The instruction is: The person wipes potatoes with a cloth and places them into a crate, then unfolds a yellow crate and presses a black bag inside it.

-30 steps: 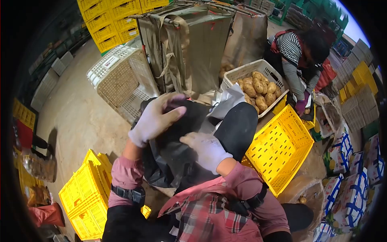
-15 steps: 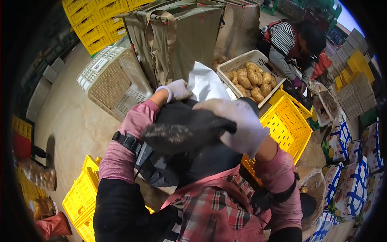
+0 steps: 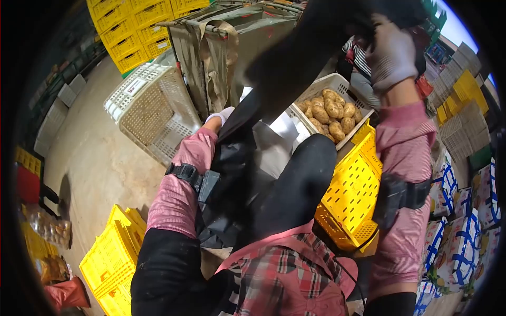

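Note:
A long black cloth [image 3: 295, 68], smeared by motion, stretches from low on my left up to the upper right. My right hand [image 3: 391, 52], in a pale glove, is raised and closed on its upper end. At the lower end, my left hand [image 3: 223, 114], gloved too, is mostly covered by the cloth; it appears to grip it, though its fingers are hidden. Crumpled black material [image 3: 224, 168] hangs below my left wrist, over my lap. Beyond my knee lies a white sheet [image 3: 279, 139], beside a white crate [image 3: 345, 143] holding several potatoes [image 3: 332, 110].
Yellow crates stand to my right [image 3: 348, 195] and lower left [image 3: 108, 263]. Empty white crates [image 3: 150, 105] lean by a grey-green cloth bin [image 3: 258, 50]. Printed bags [image 3: 458, 253] line the right side. A co-worker [image 3: 358, 63] sits beyond the potatoes, partly hidden.
My right hand has swung up and to the right, drawing the bunched black cloth out long. My left hand has dropped slightly left and is now largely covered. More of the white sheet shows.

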